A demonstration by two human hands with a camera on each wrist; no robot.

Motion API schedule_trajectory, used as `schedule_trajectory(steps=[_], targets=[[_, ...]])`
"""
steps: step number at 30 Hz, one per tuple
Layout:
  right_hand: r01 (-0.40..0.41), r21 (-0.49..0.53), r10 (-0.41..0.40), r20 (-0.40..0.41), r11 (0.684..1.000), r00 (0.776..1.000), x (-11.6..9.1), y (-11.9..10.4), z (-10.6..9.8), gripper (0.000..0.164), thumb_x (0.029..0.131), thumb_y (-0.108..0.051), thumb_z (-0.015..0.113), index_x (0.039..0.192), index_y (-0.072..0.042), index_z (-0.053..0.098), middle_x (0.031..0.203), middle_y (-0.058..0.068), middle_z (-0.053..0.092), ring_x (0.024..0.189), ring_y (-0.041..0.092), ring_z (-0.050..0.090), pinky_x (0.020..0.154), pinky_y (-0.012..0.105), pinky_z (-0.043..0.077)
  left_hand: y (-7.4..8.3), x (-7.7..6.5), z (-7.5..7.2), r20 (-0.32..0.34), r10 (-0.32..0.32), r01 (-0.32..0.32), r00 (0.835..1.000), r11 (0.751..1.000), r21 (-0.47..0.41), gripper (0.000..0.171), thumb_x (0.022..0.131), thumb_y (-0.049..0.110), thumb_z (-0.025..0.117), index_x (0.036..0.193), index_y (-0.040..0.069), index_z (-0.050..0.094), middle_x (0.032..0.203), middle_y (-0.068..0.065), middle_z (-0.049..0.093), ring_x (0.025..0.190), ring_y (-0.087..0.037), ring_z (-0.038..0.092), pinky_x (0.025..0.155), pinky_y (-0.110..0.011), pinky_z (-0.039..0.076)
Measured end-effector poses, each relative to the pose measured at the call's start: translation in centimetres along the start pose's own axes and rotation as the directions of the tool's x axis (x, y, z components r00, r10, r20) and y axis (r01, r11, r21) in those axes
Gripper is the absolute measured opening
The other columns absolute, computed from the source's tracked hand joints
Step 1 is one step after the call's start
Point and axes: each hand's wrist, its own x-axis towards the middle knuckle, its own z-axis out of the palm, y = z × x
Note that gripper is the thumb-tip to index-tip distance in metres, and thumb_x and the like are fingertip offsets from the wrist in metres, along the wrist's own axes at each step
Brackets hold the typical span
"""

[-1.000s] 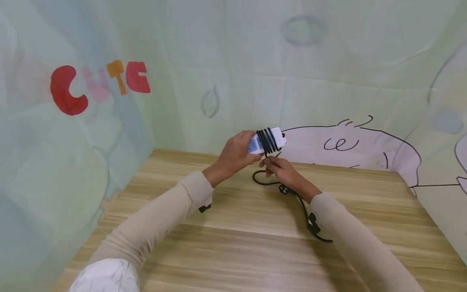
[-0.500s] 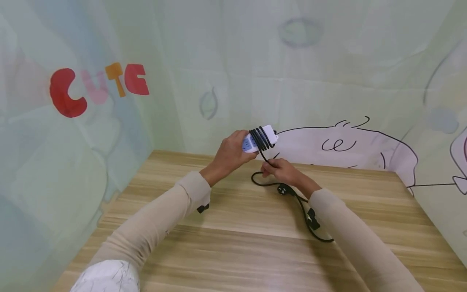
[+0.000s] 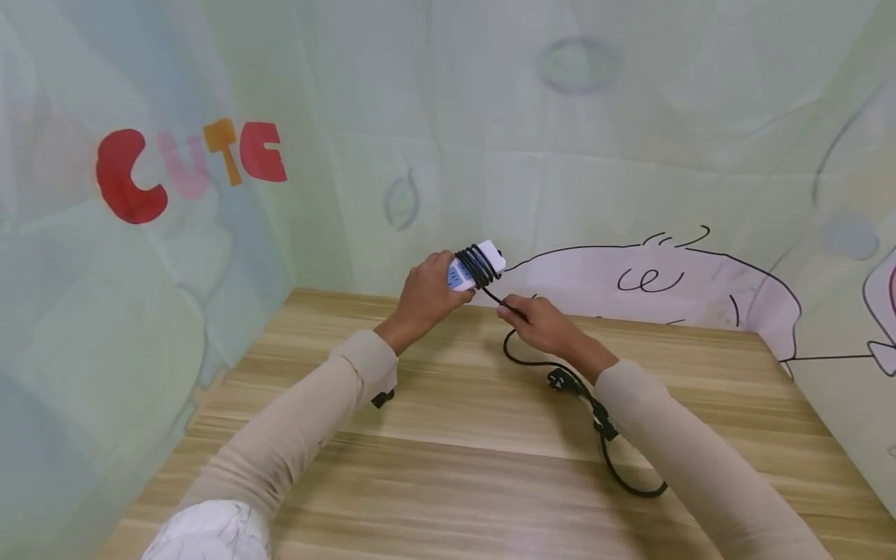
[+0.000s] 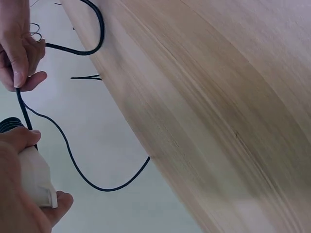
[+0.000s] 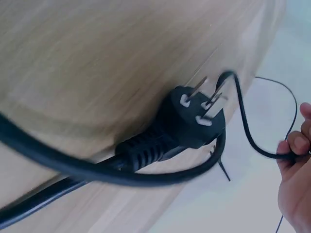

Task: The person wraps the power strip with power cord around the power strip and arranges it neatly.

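Note:
In the head view, my left hand (image 3: 427,292) grips one end of a white power strip (image 3: 492,255) with blue socket faces, held up above the table's far edge. Several turns of its black cord (image 3: 477,267) are wound around the body. Just right of it, my right hand (image 3: 544,323) pinches the cord, which runs taut between hand and strip. From there the cord droops to the three-pin plug (image 3: 562,381), seen large in the right wrist view as a black plug (image 5: 192,116) with bare metal prongs. The left wrist view shows part of the strip (image 4: 36,177).
The wood-grain table (image 3: 434,474) spans the foreground. A printed cloth backdrop (image 3: 448,155) stands behind it and along both sides. A loop of cord (image 3: 633,490) lies beside the right sleeve. A small black piece (image 3: 383,398) shows under the left cuff.
The left hand and power strip have shifted left. My right hand stays near its place, so the cord stretch between them has lengthened. The plug has slid slightly right and nearer.

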Motion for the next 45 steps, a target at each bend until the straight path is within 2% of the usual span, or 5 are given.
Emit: schedule_trajectory(steps=[14, 20, 27, 36, 45], targets=[[0.16, -0.257, -0.177, -0.042, 0.953, 0.983, 0.0, -1.8, -0.7, 0.018, 0.116, -0.019, 0.062, 0.105, -0.007, 0.069, 0.079, 0.002, 0.06, 0.074, 0.019, 0.054, 0.073, 0.04, 0.048, 0.6, 0.0, 0.9, 0.055, -0.014, 0.009, 0.998, 0.996, 0.091, 0.06, 0.091, 0.026, 0.093, 0.135, -0.005, 0.066, 0.117, -0.022, 0.076, 0.096, -0.04, 0.077, 0.086, -0.053, 0.065], [0.22, -0.392, -0.245, -0.015, 0.893, 0.969, 0.3, -2.8, -1.7, 0.018, 0.111, -0.022, 0.072, 0.102, -0.007, 0.076, 0.084, 0.004, 0.074, 0.072, 0.018, 0.06, 0.071, 0.041, 0.055, 0.4, -0.9, 0.5, 0.111, 0.115, -0.134, 0.987, 0.973, 0.188, 0.053, 0.094, 0.023, 0.092, 0.132, -0.003, 0.067, 0.119, -0.021, 0.076, 0.096, -0.037, 0.078, 0.085, -0.05, 0.066], [0.302, -0.468, -0.306, 0.071, 0.83, 0.949, 0.8, -3.4, -2.7, 0.019, 0.107, -0.027, 0.079, 0.102, -0.008, 0.08, 0.085, 0.003, 0.08, 0.067, 0.013, 0.062, 0.068, 0.038, 0.057, -0.3, -1.4, 0.2, 0.137, 0.292, -0.32, 0.947, 0.9, 0.295, 0.047, 0.096, 0.021, 0.091, 0.129, -0.002, 0.067, 0.12, -0.019, 0.078, 0.097, -0.034, 0.077, 0.081, -0.045, 0.067], [0.48, -0.565, -0.449, 0.205, 0.672, 0.87, 1.4, -3.4, -4.1, 0.024, 0.106, -0.027, 0.079, 0.109, -0.009, 0.063, 0.098, 0.002, 0.075, 0.084, 0.019, 0.067, 0.078, 0.042, 0.06, -0.9, -1.7, -0.1, 0.213, 0.368, -0.417, 0.905, 0.866, 0.276, 0.05, 0.091, 0.021, 0.095, 0.128, 0.0, 0.068, 0.124, -0.017, 0.077, 0.105, -0.036, 0.077, 0.085, -0.046, 0.067], [0.56, -0.434, -0.473, 0.3, 0.705, 0.828, 2.6, -3.8, -5.8, 0.004, 0.114, -0.011, 0.063, 0.116, -0.008, 0.06, 0.106, 0.004, 0.061, 0.095, 0.02, 0.061, 0.089, 0.041, 0.058, -1.8, -1.8, -0.8, 0.238, 0.431, -0.476, 0.87, 0.86, 0.185, 0.059, 0.088, 0.02, 0.098, 0.135, 0.001, 0.07, 0.128, -0.016, 0.077, 0.113, -0.035, 0.076, 0.094, -0.047, 0.065]])
